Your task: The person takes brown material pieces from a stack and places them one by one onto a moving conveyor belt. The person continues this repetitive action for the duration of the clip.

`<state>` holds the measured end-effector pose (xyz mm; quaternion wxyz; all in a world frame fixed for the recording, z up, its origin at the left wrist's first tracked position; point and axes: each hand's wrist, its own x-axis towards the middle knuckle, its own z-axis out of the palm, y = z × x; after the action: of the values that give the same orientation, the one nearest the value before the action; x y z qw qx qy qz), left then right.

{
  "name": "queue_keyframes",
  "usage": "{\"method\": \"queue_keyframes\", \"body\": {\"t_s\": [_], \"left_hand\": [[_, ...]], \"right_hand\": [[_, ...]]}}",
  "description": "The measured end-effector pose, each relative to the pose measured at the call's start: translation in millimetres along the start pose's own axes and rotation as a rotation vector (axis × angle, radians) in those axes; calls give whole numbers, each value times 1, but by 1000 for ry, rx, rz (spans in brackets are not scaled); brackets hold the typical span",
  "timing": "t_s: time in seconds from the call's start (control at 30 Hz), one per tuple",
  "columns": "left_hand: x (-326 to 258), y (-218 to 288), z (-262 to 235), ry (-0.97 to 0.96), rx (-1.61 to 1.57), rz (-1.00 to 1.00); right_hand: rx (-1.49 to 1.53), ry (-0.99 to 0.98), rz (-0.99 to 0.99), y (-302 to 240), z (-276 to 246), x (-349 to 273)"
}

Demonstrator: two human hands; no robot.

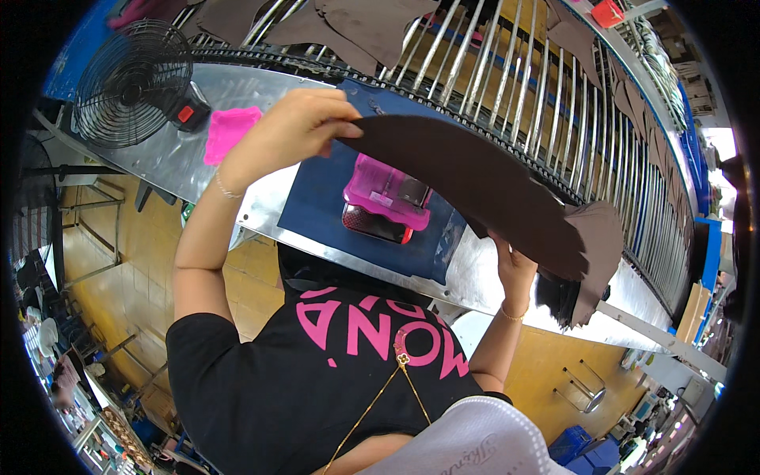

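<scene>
A long, curved, dark brown cut piece of sheet material point(475, 174) is stretched between my hands above the table. My left hand point(321, 119) is closed, pinching its narrow left end between thumb and fingers. Lower right, my right hand point(513, 267) grips the near edge of the piece, its fingertips partly hidden beneath it. Under the piece, on a dark blue mat point(313, 210), lies a pink scalloped tray point(380, 186) with a dark item in it. A black and red object point(372, 224) sticks out from below the tray. Brown pieces point(599, 229) are stacked beside my right hand.
Beyond the metal table point(269, 206) runs a conveyor of metal rods point(507, 79) with several brown pieces point(348, 28) on it. A black wire fan point(133, 87) stands at the left, near a second pink tray point(229, 133). A metal stool point(586, 388) is on the floor at right.
</scene>
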<state>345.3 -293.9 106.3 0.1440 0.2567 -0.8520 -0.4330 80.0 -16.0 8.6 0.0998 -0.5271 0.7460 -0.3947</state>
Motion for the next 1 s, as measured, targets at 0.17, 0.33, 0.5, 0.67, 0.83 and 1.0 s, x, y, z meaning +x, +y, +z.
{"method": "queue_keyframes", "body": {"t_s": [0.17,0.33,0.5,0.67,0.83,1.0], "left_hand": [[32,23,40,-107,234,355],[56,55,78,-291,465,483],[65,63,48,162,351,442],[38,37,-2,314,121,175],[2,22,-20,326,83,-4],[-14,-5,-29,336,23,-125]], "right_hand": [[19,62,271,8,-58,-31],[229,544,261,-7,-103,-40],[360,536,307,-4,-100,19],[107,422,318,32,-39,142],[145,139,306,159,33,218],[141,72,427,202,51,229]]}}
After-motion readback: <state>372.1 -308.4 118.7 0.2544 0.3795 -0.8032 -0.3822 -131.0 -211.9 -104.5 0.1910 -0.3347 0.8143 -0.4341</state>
